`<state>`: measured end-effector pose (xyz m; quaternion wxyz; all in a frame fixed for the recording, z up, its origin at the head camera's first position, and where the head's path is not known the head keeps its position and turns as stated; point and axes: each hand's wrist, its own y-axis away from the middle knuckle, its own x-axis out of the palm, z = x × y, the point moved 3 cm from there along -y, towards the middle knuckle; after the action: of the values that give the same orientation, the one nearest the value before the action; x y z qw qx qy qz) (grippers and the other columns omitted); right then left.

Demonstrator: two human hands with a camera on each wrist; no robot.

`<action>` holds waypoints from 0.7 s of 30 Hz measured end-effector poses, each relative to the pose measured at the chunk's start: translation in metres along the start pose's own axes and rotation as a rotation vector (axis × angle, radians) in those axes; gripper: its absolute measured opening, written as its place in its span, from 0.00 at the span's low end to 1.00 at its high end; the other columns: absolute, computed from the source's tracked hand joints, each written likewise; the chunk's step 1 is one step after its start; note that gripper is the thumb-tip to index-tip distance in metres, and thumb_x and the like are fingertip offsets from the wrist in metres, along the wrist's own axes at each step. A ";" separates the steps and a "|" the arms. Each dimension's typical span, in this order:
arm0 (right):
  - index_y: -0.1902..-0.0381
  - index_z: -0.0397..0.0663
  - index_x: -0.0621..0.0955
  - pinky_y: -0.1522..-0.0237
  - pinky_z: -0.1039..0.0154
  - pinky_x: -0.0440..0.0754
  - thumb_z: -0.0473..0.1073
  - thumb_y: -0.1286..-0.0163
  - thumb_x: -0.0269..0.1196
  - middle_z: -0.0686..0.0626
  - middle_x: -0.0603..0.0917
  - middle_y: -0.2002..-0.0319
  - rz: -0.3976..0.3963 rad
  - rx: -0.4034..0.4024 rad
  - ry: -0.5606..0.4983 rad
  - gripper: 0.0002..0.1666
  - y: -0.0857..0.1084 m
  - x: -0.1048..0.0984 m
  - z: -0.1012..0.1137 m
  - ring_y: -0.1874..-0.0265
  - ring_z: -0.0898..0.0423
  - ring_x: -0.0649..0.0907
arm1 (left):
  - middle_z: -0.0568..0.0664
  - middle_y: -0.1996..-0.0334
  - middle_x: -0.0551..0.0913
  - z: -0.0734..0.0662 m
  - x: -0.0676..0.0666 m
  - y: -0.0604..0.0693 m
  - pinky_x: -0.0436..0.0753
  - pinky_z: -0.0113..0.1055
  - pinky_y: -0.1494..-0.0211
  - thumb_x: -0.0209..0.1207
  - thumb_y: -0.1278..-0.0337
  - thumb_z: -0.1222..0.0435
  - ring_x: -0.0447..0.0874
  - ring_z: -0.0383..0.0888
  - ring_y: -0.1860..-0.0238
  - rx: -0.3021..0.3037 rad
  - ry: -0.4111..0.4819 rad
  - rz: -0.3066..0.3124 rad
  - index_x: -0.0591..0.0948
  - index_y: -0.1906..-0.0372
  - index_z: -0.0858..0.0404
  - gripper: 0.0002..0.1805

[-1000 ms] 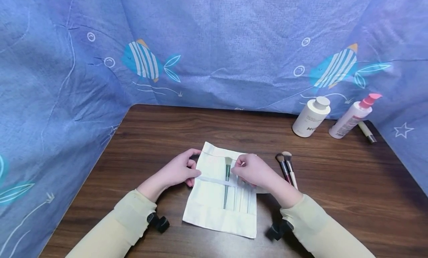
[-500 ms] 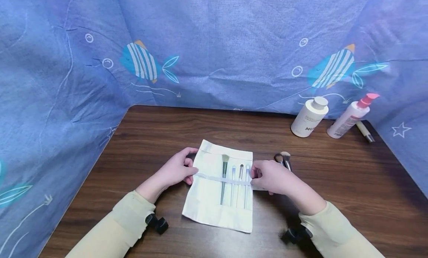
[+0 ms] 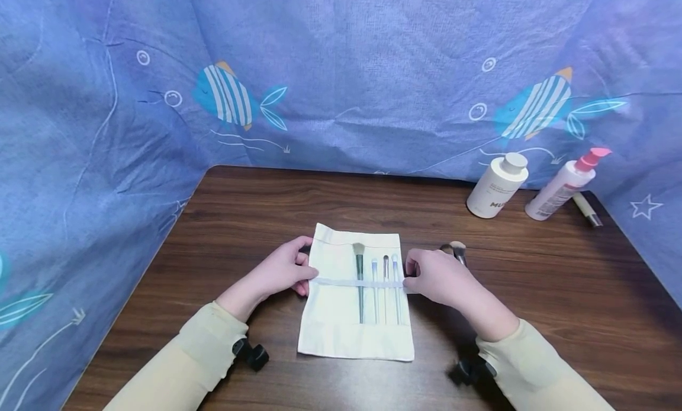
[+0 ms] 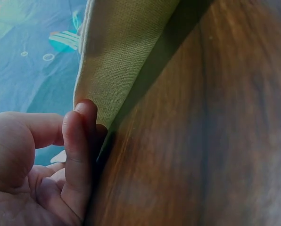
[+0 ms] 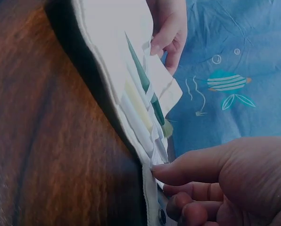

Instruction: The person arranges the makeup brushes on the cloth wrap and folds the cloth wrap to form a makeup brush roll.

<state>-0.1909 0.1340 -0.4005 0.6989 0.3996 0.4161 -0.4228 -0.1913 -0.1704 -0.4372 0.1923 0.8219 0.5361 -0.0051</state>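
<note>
A white cloth brush roll (image 3: 333, 307) lies spread between my hands, lifted at its sides off the table. Under its elastic band (image 3: 341, 282) sit a green-handled makeup brush (image 3: 360, 269) and several slimmer brushes, among them a brown-tipped brush (image 3: 386, 269). My left hand (image 3: 282, 270) pinches the roll's left edge beside the band. In the left wrist view the thumb and fingers clasp the cloth (image 4: 126, 52). At the opposite edge my right hand (image 3: 439, 278) pinches the roll near the band's end, thumb on top, as the right wrist view shows.
Two loose makeup brushes (image 3: 458, 251) lie behind my right hand, partly hidden by it. At the back right stand a white bottle (image 3: 495, 189) and a pink-topped pump bottle (image 3: 559, 189). A pale tube (image 3: 586, 211) lies beside them. A blue fish-print cloth (image 3: 373, 91) hangs behind the table.
My right hand has moved from over the brushes to the roll's right edge and now pinches it. The roll's lower edge has swung right and levelled. The left hand keeps its grip.
</note>
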 end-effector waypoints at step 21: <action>0.77 0.55 0.80 0.77 0.62 0.70 0.50 0.32 0.65 0.58 0.76 0.84 -0.123 -0.052 -0.103 0.14 -0.051 0.012 0.060 0.82 0.57 0.76 | 0.53 0.79 0.78 0.000 0.001 -0.002 0.88 0.38 0.74 0.63 0.37 0.75 0.83 0.46 0.82 0.021 -0.036 -0.009 0.65 0.29 0.66 0.33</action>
<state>-0.2194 0.0596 -0.4024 0.7022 0.3329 0.4140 -0.4740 -0.1923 -0.1689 -0.4380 0.1931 0.8212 0.5363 -0.0264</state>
